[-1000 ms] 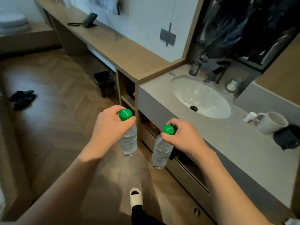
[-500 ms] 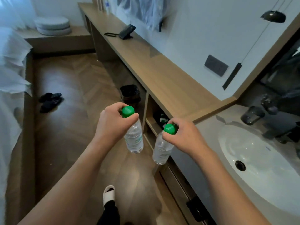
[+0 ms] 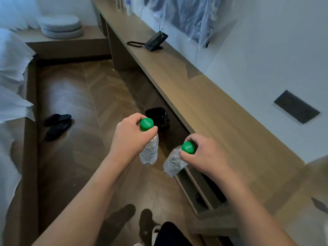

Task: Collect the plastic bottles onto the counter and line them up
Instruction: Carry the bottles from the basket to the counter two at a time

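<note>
Head view: panned left versus half a second earlier; sink gone from frame, long wooden table (image 3: 204, 107) filled the right side, phone (image 3: 154, 41) on it much closer. Left hand (image 3: 131, 137) gripped left bottle (image 3: 150, 150) at the neck, fingers (image 3: 150, 129) curled round just under the green cap (image 3: 146, 124); same grip as before. Right hand (image 3: 205, 155) gripped right bottle (image 3: 174, 163) the same way, fingers wrapped at its green cap (image 3: 188, 147). Both bottles clear, hung below the hands over the wooden floor (image 3: 79, 107), not yet on the table. Left bottle near upright; right bottle tilted, base swung toward the left, just beside the table's front edge. Bottles stayed close together, not touching. Right hand overlapped the table edge, slightly further over it than earlier. Black bin (image 3: 158, 118) under the table behind left bottle. Dark slippers (image 3: 56, 125) on the floor at left, beside the bed (image 3: 10, 71). Grey cushions (image 3: 60, 26) stacked on the far bench.
</note>
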`<state>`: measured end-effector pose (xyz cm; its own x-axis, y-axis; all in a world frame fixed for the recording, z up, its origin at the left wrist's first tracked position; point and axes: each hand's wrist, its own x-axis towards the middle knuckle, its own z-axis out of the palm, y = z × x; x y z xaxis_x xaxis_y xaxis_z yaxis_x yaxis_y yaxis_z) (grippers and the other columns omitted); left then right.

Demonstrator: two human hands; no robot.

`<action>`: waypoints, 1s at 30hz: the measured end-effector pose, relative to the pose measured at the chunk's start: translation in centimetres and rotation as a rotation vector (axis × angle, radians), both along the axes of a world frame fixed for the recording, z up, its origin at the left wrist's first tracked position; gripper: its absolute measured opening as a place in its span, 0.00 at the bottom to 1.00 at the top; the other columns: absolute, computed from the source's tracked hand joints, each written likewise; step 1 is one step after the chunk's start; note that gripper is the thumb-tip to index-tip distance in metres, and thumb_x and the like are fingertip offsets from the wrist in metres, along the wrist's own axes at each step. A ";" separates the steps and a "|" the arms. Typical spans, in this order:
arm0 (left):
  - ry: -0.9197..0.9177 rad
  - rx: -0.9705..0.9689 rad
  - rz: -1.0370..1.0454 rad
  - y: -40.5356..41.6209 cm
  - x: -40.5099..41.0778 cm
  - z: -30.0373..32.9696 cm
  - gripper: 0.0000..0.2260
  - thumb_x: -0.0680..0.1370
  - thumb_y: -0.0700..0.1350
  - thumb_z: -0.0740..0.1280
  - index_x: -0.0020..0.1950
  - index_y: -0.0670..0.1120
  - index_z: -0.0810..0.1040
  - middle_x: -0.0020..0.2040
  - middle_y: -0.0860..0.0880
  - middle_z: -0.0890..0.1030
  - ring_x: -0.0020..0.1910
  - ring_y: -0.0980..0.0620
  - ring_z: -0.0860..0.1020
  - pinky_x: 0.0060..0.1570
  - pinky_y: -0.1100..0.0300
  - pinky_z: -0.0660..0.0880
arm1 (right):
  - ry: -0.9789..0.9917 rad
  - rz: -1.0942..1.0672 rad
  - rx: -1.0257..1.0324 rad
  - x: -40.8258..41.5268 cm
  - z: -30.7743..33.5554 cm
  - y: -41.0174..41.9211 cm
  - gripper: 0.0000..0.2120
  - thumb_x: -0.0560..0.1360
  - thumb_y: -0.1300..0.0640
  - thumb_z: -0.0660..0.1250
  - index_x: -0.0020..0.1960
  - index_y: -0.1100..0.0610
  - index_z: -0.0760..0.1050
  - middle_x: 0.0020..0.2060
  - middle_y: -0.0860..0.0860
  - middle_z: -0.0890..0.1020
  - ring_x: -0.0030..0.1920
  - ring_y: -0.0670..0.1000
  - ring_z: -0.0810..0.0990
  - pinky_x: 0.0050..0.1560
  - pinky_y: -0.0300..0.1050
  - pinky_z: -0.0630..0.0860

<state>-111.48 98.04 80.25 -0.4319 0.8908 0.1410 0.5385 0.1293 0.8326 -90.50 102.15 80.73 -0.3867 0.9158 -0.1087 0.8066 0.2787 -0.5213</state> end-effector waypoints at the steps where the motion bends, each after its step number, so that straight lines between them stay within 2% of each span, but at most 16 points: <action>1: -0.007 -0.003 0.007 1.8 -1.5 -0.3 0.08 0.71 0.50 0.75 0.45 0.50 0.80 0.38 0.55 0.81 0.39 0.56 0.79 0.36 0.63 0.75 | -0.002 -0.002 0.001 -1.6 -0.1 1.9 0.09 0.69 0.47 0.71 0.47 0.46 0.74 0.38 0.44 0.79 0.38 0.44 0.76 0.33 0.38 0.67; 5: -0.030 -0.036 0.008 9.6 -7.5 -2.0 0.08 0.71 0.51 0.75 0.46 0.50 0.80 0.39 0.54 0.81 0.39 0.56 0.80 0.36 0.64 0.74 | 0.010 0.036 -0.021 -8.0 -1.2 10.1 0.09 0.71 0.48 0.72 0.48 0.47 0.75 0.39 0.43 0.79 0.38 0.42 0.76 0.32 0.36 0.66; 12: -0.052 -0.070 0.076 21.8 -18.8 -1.4 0.08 0.70 0.52 0.76 0.42 0.54 0.78 0.37 0.55 0.82 0.38 0.55 0.81 0.41 0.53 0.81 | -0.002 0.110 -0.014 -19.6 -1.6 24.5 0.10 0.68 0.45 0.71 0.45 0.47 0.75 0.37 0.44 0.79 0.38 0.45 0.78 0.36 0.44 0.77; 15: -0.082 -0.051 0.132 26.7 -24.5 -0.7 0.08 0.70 0.52 0.76 0.42 0.54 0.78 0.37 0.54 0.82 0.39 0.53 0.81 0.43 0.50 0.81 | 0.004 0.142 0.000 -25.4 -1.3 30.1 0.10 0.67 0.45 0.71 0.45 0.47 0.75 0.37 0.44 0.79 0.38 0.45 0.77 0.35 0.43 0.73; 20: -0.112 -0.036 0.175 34.2 -35.1 -1.3 0.08 0.72 0.50 0.75 0.46 0.51 0.79 0.39 0.54 0.82 0.40 0.54 0.82 0.43 0.57 0.81 | 0.001 0.166 0.020 -36.5 -1.5 39.9 0.09 0.67 0.46 0.71 0.44 0.48 0.76 0.36 0.44 0.80 0.37 0.44 0.77 0.34 0.43 0.72; 25: -0.167 -0.046 0.175 41.5 -47.8 -2.2 0.08 0.68 0.52 0.76 0.42 0.54 0.79 0.37 0.52 0.82 0.39 0.49 0.82 0.43 0.45 0.81 | 0.004 0.163 0.004 -49.0 -1.7 47.9 0.09 0.66 0.45 0.71 0.42 0.48 0.74 0.35 0.45 0.80 0.36 0.45 0.78 0.36 0.45 0.75; 30: -0.081 -0.068 0.169 49.0 -59.9 0.2 0.08 0.69 0.52 0.75 0.44 0.53 0.80 0.37 0.52 0.82 0.39 0.51 0.82 0.42 0.46 0.81 | 0.037 0.177 -0.022 -60.8 -0.2 55.6 0.10 0.68 0.45 0.71 0.42 0.48 0.74 0.35 0.45 0.80 0.36 0.43 0.78 0.33 0.41 0.71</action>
